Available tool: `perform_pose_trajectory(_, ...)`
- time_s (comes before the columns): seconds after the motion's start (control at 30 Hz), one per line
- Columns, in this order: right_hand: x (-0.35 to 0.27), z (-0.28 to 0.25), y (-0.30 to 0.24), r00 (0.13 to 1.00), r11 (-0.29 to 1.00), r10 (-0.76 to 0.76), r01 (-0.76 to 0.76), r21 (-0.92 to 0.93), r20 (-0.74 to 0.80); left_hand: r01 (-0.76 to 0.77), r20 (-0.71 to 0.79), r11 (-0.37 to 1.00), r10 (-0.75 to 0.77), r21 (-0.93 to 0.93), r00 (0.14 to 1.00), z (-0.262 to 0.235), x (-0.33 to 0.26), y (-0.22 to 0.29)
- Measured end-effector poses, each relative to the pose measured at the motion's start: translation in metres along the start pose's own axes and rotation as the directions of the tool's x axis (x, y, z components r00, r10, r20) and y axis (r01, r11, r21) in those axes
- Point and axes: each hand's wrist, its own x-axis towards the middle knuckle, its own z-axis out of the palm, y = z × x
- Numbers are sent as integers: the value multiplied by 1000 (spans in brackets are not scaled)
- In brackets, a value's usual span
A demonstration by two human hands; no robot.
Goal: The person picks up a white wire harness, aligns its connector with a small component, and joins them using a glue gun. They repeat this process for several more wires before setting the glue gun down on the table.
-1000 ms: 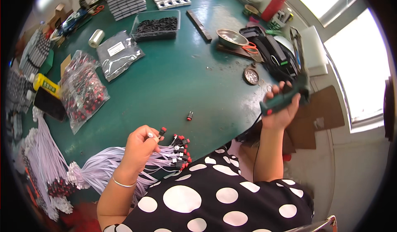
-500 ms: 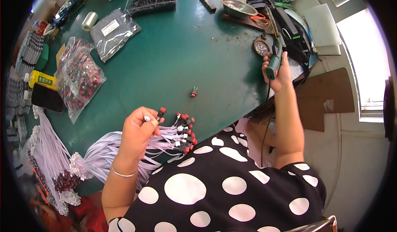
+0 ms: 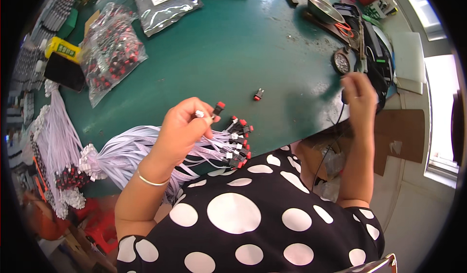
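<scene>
My left hand (image 3: 187,127) pinches a small black switch with a red button (image 3: 218,108) between thumb and fingers, and a white plug (image 3: 199,113) pokes out beside it. Just below lies a bundle of white wires (image 3: 131,146) whose right ends carry several red-and-black switches (image 3: 239,151). One loose switch (image 3: 259,95) rests on the green table farther right. At the far right, my right hand (image 3: 360,95), slightly blurred, is closed around the soldering iron's handle (image 3: 345,97), which it mostly hides; a black cord hangs from it.
A round tin of metal shavings (image 3: 341,62) and a metal bowl (image 3: 325,9) stand near the iron's stand. Bags of switches (image 3: 113,49) and dark parts (image 3: 168,5) lie at the far left. More wire bundles (image 3: 58,127) hang over the left edge.
The view has shifted, so the tabletop sits farther right and higher. My right hand has turned from palm-up under the iron's handle to back-up over it. The left hand keeps its pinch.
</scene>
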Motion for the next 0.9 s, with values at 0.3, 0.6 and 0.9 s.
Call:
perform_pose_trajectory(0.3, -16, 102, -22, 799, 806, -499, 570, -160, 335, -22, 110, 991, 7, 135, 994, -2, -14, -7)
perform_pose_trajectory(0.6, -30, 88, -69, 827, 890, -402, 253, 379, 393, -134, 154, 897, 75, 421, 985, 1, -17, -4)
perform_pose_trajectory(0.9, -47, 112, -92, 652, 825, -491, 133, 550, 578, -123, 98, 854, 85, 506, 992, 0, -17, 2)
